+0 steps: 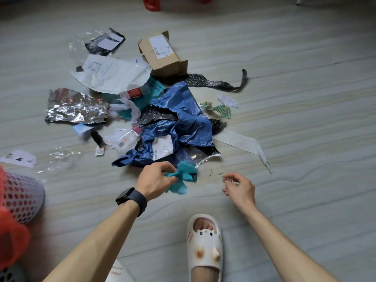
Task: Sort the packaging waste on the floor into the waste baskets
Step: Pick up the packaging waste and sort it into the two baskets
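Observation:
A heap of packaging waste lies on the pale floor: a crumpled blue plastic bag (179, 123), a brown cardboard box (162, 53), a white mailer (112, 74), silver foil (75, 106) and clear film (59, 159). My left hand (154, 180), with a dark watch on its wrist, grips a teal scrap (183, 176) at the near edge of the heap. My right hand (238, 188) pinches a small clear plastic scrap (225, 178) just above the floor. A perforated grey waste basket (24, 198) lined with red stands at the far left.
A black mesh strip (215, 83) and a white strip (242, 144) lie right of the heap. Small green-striped and white scraps (223, 107) sit nearby. My foot in a white slipper (204, 247) is planted in front. A red stool leg (151, 5) stands at the back.

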`<state>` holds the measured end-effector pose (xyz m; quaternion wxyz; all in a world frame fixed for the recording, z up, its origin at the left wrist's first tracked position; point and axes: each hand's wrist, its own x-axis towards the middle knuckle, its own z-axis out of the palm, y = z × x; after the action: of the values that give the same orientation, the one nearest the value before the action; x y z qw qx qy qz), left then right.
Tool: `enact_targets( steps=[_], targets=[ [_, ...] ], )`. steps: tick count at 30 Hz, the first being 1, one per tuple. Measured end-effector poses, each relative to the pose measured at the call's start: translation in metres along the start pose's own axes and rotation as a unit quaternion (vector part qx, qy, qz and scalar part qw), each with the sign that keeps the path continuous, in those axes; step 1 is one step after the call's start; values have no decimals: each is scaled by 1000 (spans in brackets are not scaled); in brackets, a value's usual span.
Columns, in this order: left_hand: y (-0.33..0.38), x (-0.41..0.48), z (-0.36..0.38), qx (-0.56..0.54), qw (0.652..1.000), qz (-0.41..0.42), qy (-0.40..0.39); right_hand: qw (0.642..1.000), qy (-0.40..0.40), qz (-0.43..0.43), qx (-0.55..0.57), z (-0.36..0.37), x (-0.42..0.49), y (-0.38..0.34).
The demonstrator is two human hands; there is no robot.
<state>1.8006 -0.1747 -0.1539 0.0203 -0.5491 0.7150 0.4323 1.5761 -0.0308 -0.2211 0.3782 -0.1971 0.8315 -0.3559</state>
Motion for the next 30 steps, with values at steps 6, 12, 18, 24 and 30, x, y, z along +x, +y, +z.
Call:
enact_targets(
  steps=[6, 12, 18, 24, 30],
  targets=[
    [19, -9, -4, 31, 991, 115, -67, 984, -146, -52, 93, 5, -21, -49],
    [39, -24, 1, -44, 994, 89, -45, 972, -210, -76, 73, 11, -30, -65],
    [43, -25, 3, -145, 988, 18, 55, 939, -270, -24, 214, 14, -37, -65],
    [34, -16, -6, -148, 989, -3, -2, 933, -216, 7, 289, 12, -38, -64],
    [27, -5, -2, -97, 994, 14, -58, 947, -164, -8, 276, 20, -33, -65]
  ],
)
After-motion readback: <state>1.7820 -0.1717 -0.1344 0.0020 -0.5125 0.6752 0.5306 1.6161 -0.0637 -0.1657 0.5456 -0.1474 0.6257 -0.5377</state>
